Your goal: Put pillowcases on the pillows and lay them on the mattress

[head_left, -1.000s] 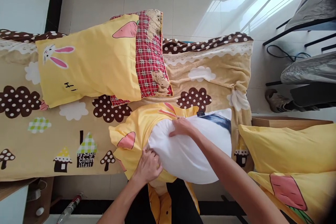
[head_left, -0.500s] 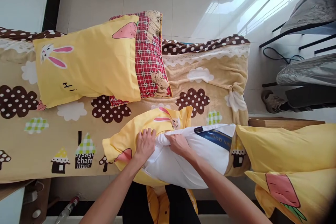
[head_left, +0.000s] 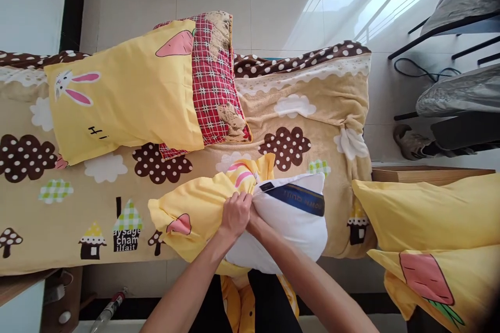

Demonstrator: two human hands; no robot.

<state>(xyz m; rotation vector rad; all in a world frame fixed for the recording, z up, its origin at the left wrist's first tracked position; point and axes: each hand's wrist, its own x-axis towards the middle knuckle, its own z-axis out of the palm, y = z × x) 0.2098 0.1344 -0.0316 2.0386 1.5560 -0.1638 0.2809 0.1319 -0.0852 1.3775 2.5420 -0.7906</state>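
A yellow pillowcase (head_left: 207,192) with a carrot and rabbit print lies at the near edge of the bed, partly pulled over a white pillow (head_left: 291,229). The pillow's right part sticks out and shows a dark blue label band. My left hand (head_left: 236,212) is closed on the pillowcase near its opening. Right beside it, my right hand (head_left: 254,220) presses in at the pillow's upper side, its fingers mostly hidden behind my left hand and the cloth. What those fingers grip cannot be made out.
A second yellow pillowcase (head_left: 128,99) lies farther back over a red plaid pillow (head_left: 214,78) on the patterned blanket (head_left: 250,106). More yellow pillows (head_left: 425,213) lie at the right by a wooden edge (head_left: 429,174). A person's shoe (head_left: 410,141) and a plastic bottle (head_left: 109,309) are on the floor.
My left hand has moved right along the pillowcase and now meets my right hand. The white pillow has shifted left, and less of it shows outside the pillowcase.
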